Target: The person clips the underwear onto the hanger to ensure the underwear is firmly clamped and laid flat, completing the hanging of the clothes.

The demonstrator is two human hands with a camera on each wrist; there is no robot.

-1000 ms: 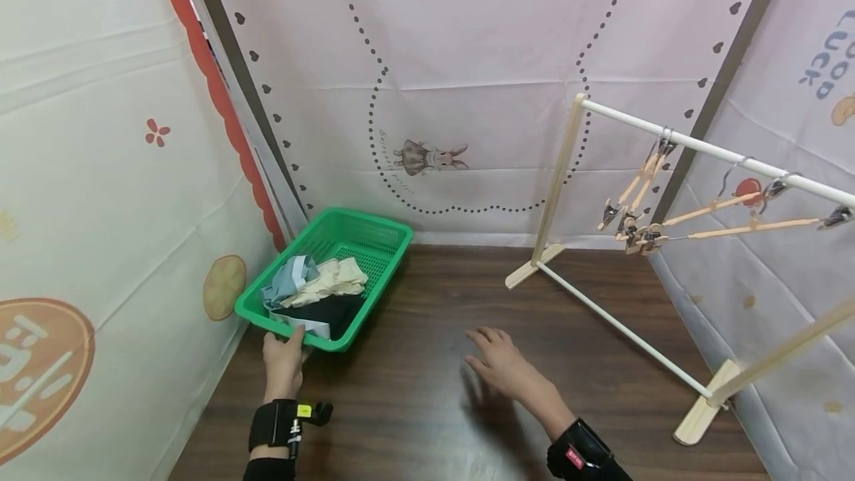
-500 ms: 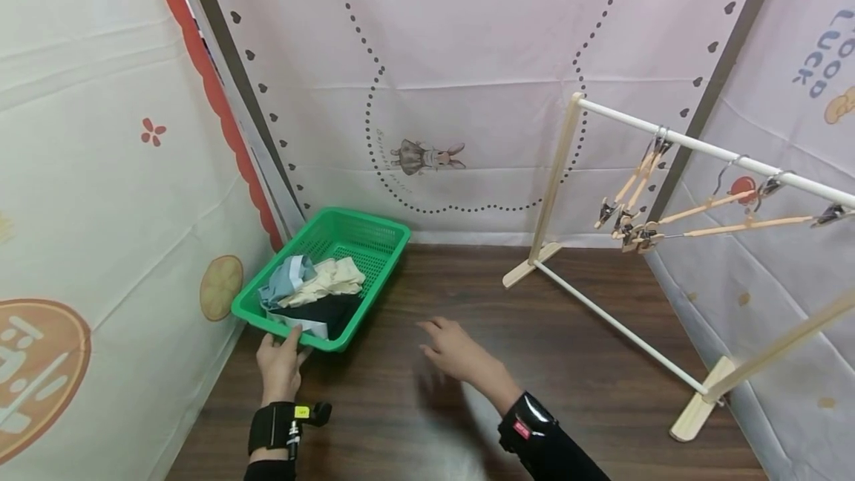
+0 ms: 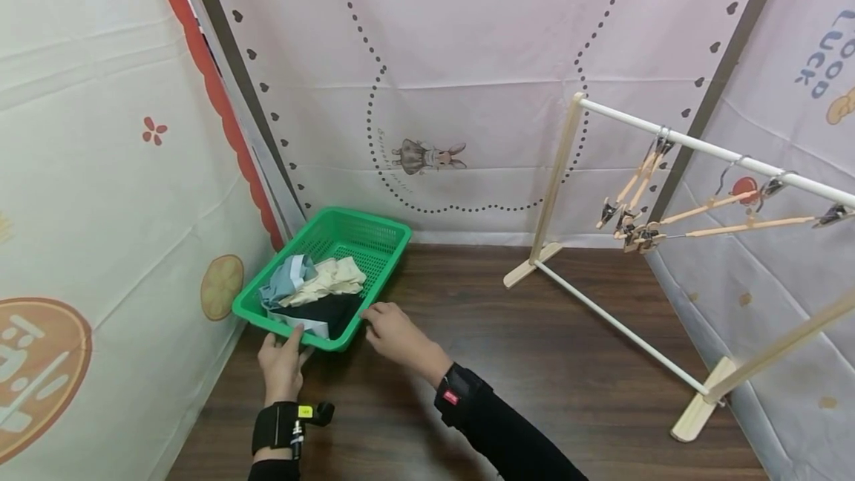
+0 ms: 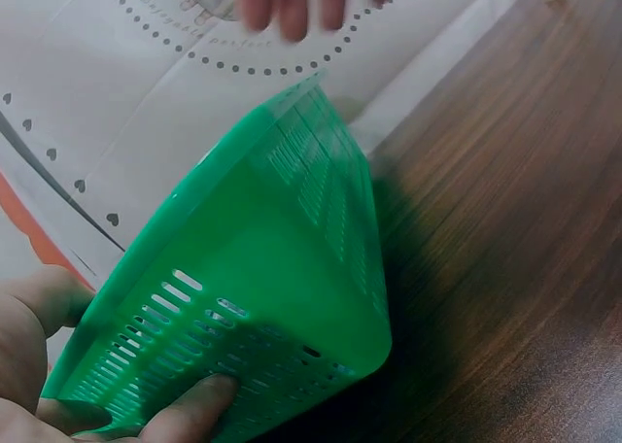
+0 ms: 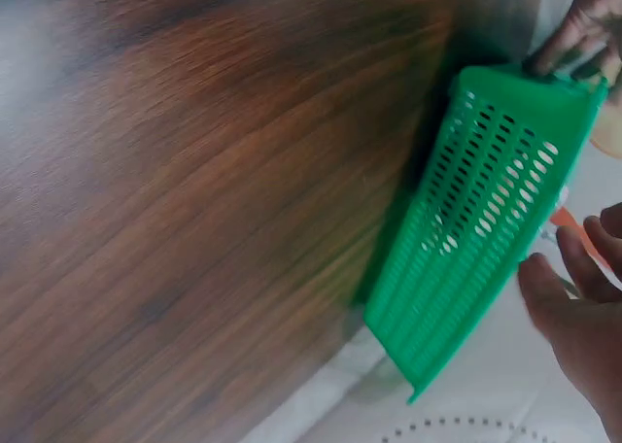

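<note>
A green plastic basket point(image 3: 375, 247) stands at the table's back left, against the fabric wall. It holds light blue, cream, black and white clothes point(image 3: 320, 284). My left hand point(image 3: 283, 351) grips the basket's near end, thumb over the rim and fingers against the wall point(image 4: 117, 365). My right hand point(image 3: 377, 318) reaches with straight fingers to the basket's near right corner. In the right wrist view its fingers point(image 5: 569, 288) lie close beside the green basket point(image 5: 476, 239) with a small gap. The left wrist view shows the green basket's point(image 4: 292, 268) slotted side from close by.
A wooden drying rack with a white rod point(image 3: 701, 147) stands at the right, its foot point(image 3: 695, 421) near the table's front right. Several wooden clip hangers point(image 3: 641, 228) hang on it. Printed fabric walls close in the left, back and right. The table point(image 3: 508, 347) is dark wood.
My right hand has moved left across the table from the middle to the basket's near right corner. The left hand has kept its grip on the basket.
</note>
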